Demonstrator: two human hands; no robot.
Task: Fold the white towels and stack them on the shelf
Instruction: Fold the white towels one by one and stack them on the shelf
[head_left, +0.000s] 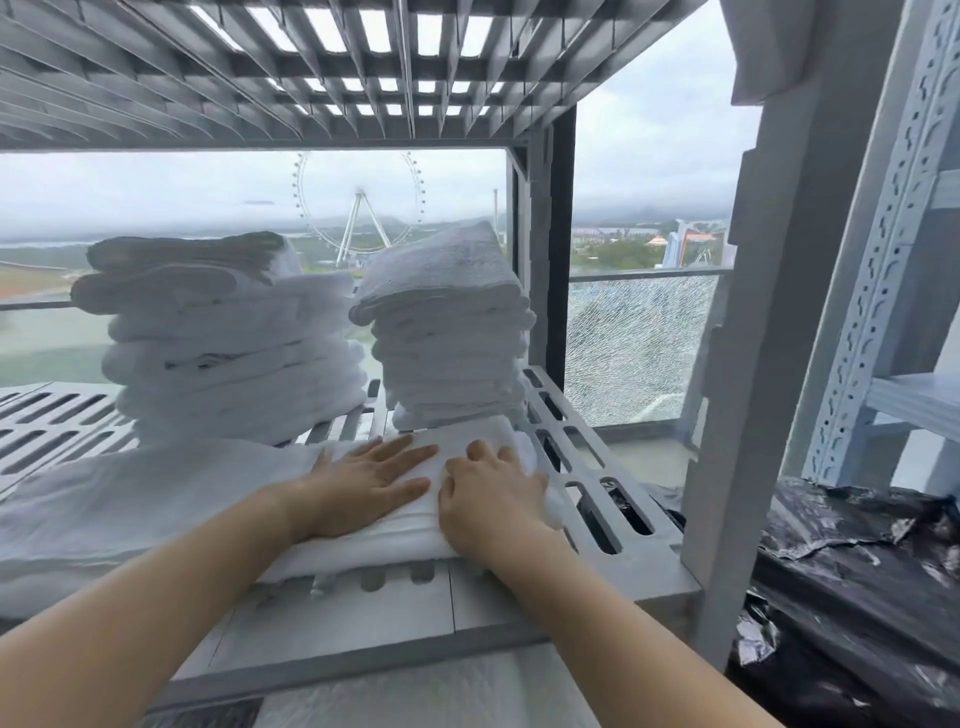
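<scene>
A white towel (156, 499) lies across the front of the grey slotted shelf (587, 467), its right end folded over into a thick pad. My left hand (369, 483) presses flat on that folded part, fingers straight. My right hand (493, 493) lies just to its right with fingers curled over the towel's right edge. Behind them stand two stacks of folded white towels: a wide stack (228, 338) on the left and a narrower, taller stack (447, 332) on the right.
A slatted upper shelf (311, 67) hangs close overhead. A grey upright post (748, 364) closes off the right side, with a perforated metal rack (878, 260) beyond it. Black plastic bags (857, 597) lie at the lower right. Cracked glass (634, 343) sits behind the shelf.
</scene>
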